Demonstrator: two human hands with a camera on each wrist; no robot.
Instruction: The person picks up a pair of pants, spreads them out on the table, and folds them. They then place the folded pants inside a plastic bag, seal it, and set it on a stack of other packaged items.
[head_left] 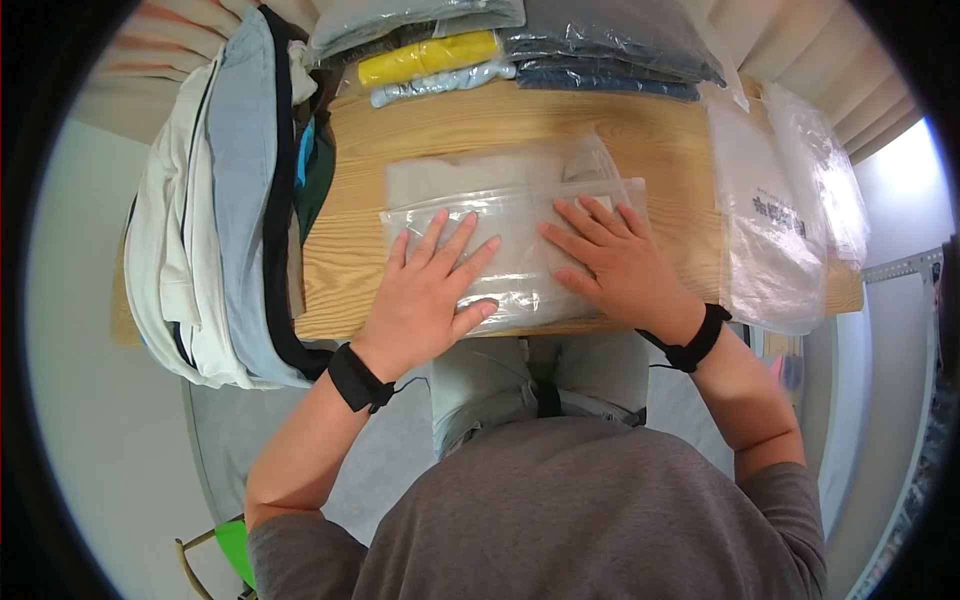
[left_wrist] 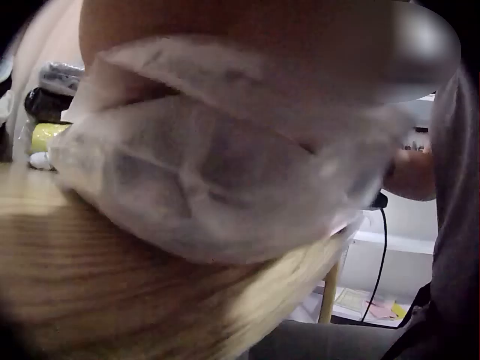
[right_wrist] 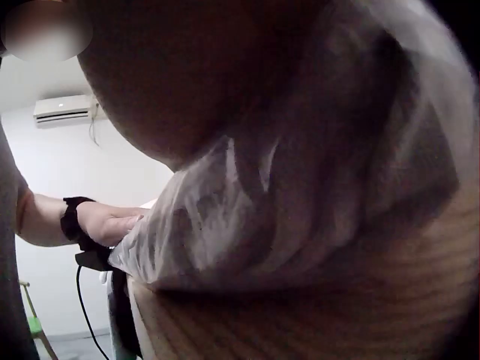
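A clear plastic bag [head_left: 525,262] with something pale and folded inside lies near the front edge of the wooden table [head_left: 350,140]. My left hand [head_left: 425,285] presses on its left part, fingers straight and spread, thumb toward the middle. On the right part rests my right hand [head_left: 615,255], palm down with the fingers fanned out. Beyond the fingertips runs the bag's straight upper edge, and a loose clear flap [head_left: 595,155] stands up at the far right. Both wrist views show the wrinkled plastic [left_wrist: 195,202] bulging under the palms.
Clothes, white and light blue [head_left: 240,190], are heaped along the table's left end. At the back are stacked bagged garments, one of them yellow [head_left: 430,60]. Clear printed plastic bags [head_left: 770,230] lie at the right end, partly over the edge.
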